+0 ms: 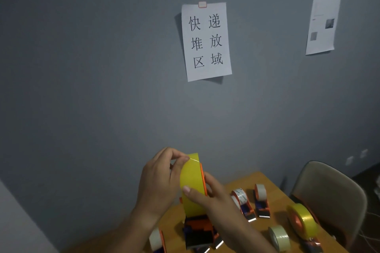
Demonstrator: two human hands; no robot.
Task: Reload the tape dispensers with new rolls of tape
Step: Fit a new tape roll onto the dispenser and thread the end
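- Held up over the near edge of the wooden table [275, 189]: an orange and black tape dispenser [199, 230] loaded with a yellow tape roll [192, 183].
- Left hand [159, 183] wrapped round the left side of the yellow roll, fingertips [184, 159] pinching at the loose edge of tape near the top.
- Right hand [213, 197] clamped on the right side of the same roll, thumb pressed flat on the yellow face, other fingers behind the orange rim.
- Both hands close together, with only the roll between them.
- Stood on the table behind the hands: a dispenser with a clear printed roll [241, 201], and just beside it a dispenser with a pale white roll [261, 199], both with cutter ends pointing toward the camera.
- Farther right, near the table's edge: another dispenser with a yellow roll [301, 220].
- Lay loose on the table near it: a spare pale tape roll [279, 238], not in any dispenser.
- Down at the bottom left of the table, partly hidden by the left arm: a white roll in an orange holder [157, 240].
- Pushed in at the right of the table: a grey chair [333, 195].
- Stuck on the grey wall [82, 68]: a white paper sign with big black Chinese letters [206, 41], and a second printed sheet [322, 22] far to the right, too blurry to read.
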